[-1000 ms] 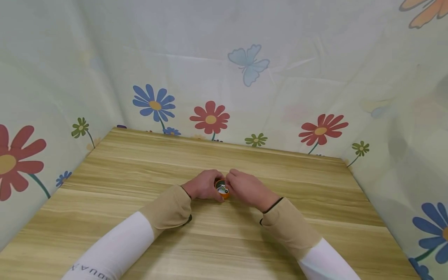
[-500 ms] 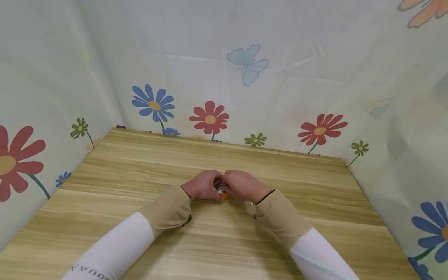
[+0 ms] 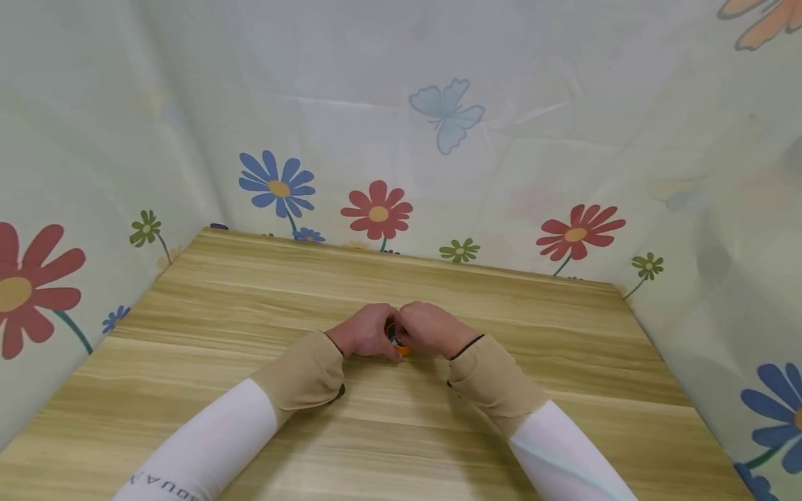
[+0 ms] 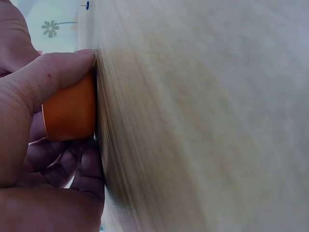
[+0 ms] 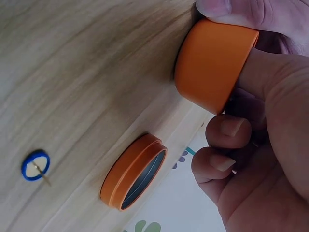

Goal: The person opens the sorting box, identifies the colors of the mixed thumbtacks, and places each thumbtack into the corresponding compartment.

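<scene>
My left hand [image 3: 366, 330] grips a small orange round tin [image 3: 404, 351], thumb on its near side. The tin [image 4: 70, 113] stands upright, close against the table. My right hand [image 3: 435, 330] is over the tin's open top. In the right wrist view, one digit of the right hand [image 5: 289, 111] reaches in over the rim of the tin [image 5: 212, 65]. Other fingertips [image 5: 231, 126] are curled outside it. I cannot tell whether the right hand holds something inside. Only part of the tin's dark inside shows in the head view.
A shallow orange lid [image 5: 116, 169], its opening in view, lies on the wood-grain table [image 3: 250, 292] near the right hand. Beside it lies a blue-rimmed thumbtack [image 5: 35, 165], pin pointing up. Flower-printed cloth walls [image 3: 501, 174] enclose the back and sides.
My right hand has shifted left over the tin, covering more of its opening and bright contents. The left hand keeps its grip in the same place.
</scene>
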Available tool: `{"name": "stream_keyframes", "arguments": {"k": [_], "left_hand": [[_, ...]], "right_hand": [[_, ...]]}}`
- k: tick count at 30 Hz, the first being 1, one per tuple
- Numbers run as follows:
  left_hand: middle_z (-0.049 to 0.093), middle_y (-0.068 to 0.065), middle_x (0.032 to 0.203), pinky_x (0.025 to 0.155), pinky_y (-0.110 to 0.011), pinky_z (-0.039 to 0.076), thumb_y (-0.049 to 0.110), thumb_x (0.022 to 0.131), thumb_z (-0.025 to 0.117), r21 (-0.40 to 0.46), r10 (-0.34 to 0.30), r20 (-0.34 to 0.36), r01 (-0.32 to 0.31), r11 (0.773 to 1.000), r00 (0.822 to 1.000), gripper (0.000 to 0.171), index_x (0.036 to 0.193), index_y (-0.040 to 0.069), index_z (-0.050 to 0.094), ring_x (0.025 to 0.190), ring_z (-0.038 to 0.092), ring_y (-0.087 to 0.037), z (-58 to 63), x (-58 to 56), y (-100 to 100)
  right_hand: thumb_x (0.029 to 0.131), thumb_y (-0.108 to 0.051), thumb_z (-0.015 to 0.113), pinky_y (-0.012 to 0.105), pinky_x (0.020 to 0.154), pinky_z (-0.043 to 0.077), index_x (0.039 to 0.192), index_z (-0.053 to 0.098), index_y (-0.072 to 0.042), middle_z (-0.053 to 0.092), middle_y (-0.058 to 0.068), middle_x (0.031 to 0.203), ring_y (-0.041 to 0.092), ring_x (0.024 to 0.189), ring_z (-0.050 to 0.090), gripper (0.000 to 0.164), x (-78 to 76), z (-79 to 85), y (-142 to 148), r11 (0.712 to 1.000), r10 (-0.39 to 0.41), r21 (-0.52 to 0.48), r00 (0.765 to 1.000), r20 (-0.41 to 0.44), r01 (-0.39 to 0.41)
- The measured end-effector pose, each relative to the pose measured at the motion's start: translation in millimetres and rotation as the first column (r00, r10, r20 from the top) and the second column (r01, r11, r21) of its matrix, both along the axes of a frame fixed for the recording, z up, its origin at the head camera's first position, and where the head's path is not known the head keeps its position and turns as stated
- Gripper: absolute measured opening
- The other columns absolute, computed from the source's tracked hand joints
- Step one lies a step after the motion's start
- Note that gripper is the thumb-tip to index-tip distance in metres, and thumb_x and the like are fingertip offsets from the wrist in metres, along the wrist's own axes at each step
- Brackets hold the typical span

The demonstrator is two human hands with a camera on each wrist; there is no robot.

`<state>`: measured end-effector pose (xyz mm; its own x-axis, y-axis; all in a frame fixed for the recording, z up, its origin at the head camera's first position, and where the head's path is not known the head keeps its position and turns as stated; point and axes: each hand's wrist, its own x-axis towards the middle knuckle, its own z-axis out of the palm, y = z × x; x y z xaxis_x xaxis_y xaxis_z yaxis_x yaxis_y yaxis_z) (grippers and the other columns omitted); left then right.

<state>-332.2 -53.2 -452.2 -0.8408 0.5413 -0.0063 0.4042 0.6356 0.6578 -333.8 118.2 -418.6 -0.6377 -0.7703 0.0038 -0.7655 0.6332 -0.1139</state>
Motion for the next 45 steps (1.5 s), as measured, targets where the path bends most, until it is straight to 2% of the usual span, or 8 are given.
{"name": "stream_keyframes", "arguments": {"k": [7,14,19,27,32,38,45], "left_hand": [[0.067,-0.001,0.099,0.084,-0.027,0.05,0.018,0.068,0.094,-0.002,-0.01,-0.006,0.01,1.0,1.0,0.042,0.103,0.011,0.072,0.089,0.058,-0.012,1.6,1.1,2],[0.068,0.0,0.099,0.085,-0.027,0.051,0.018,0.069,0.095,0.002,-0.011,0.005,0.011,1.0,1.0,0.04,0.101,0.012,0.072,0.089,0.058,-0.012,3.5,1.8,2],[0.07,0.0,0.1,0.087,-0.028,0.052,0.02,0.069,0.095,-0.004,-0.002,0.013,0.002,1.0,1.0,0.041,0.102,0.011,0.072,0.089,0.06,-0.012,3.9,2.0,3],[0.07,-0.003,0.102,0.085,-0.028,0.053,0.02,0.069,0.095,-0.014,0.006,-0.003,-0.006,1.0,1.0,0.043,0.104,0.009,0.072,0.091,0.062,-0.013,0.5,1.9,2],[0.07,-0.004,0.104,0.085,-0.027,0.054,0.018,0.069,0.094,-0.011,0.013,-0.002,-0.013,1.0,1.0,0.047,0.108,0.008,0.071,0.093,0.063,-0.015,-1.3,2.2,2],[0.07,-0.003,0.103,0.085,-0.028,0.054,0.017,0.069,0.094,-0.013,0.015,0.016,-0.015,1.0,1.0,0.048,0.11,0.007,0.071,0.092,0.063,-0.014,-0.6,3.7,4],[0.069,-0.005,0.11,0.09,-0.03,0.053,0.019,0.069,0.094,-0.032,0.026,-0.002,-0.026,0.999,1.0,0.055,0.116,0.004,0.07,0.099,0.063,-0.016,-1.8,5.0,3]], "right_hand": [[0.088,-0.002,0.067,0.024,0.06,0.03,0.063,0.05,-0.015,0.035,-0.007,0.062,0.01,0.06,0.035,0.033,-2.6,2.1,0,1.0,0.011,0.022,1.0,0.004,-0.011],[0.088,-0.007,0.074,0.023,0.061,0.046,0.072,0.071,-0.011,0.063,-0.003,0.067,0.009,0.061,0.052,0.017,-1.3,7.1,-1,0.999,0.013,0.033,1.0,0.019,-0.014],[0.088,-0.008,0.077,0.024,0.065,0.052,0.078,0.077,-0.01,0.071,-0.001,0.073,0.01,0.067,0.06,0.01,-1.0,8.5,-1,1.0,0.012,0.024,0.999,0.031,-0.013],[0.088,-0.008,0.078,0.026,0.066,0.051,0.079,0.078,-0.01,0.072,-0.001,0.075,0.008,0.067,0.057,0.009,1.5,13.6,8,0.998,0.039,-0.059,0.998,0.045,-0.037],[0.09,-0.012,0.078,0.025,0.065,0.044,0.089,0.079,-0.009,0.068,-0.003,0.079,0.01,0.067,0.05,0.003,6.2,18.8,18,0.993,-0.007,-0.121,0.998,0.064,0.015],[0.09,-0.016,0.079,0.023,0.063,0.041,0.1,0.079,-0.008,0.064,-0.004,0.079,0.008,0.067,0.047,0.013,17.5,20.5,36,0.982,-0.062,-0.176,0.997,0.046,0.069],[0.09,-0.016,0.078,0.022,0.062,0.041,0.092,0.078,-0.01,0.059,-0.004,0.075,0.006,0.066,0.047,0.007,31.5,18.3,56,0.975,-0.106,-0.193,0.994,0.037,0.111]]}}
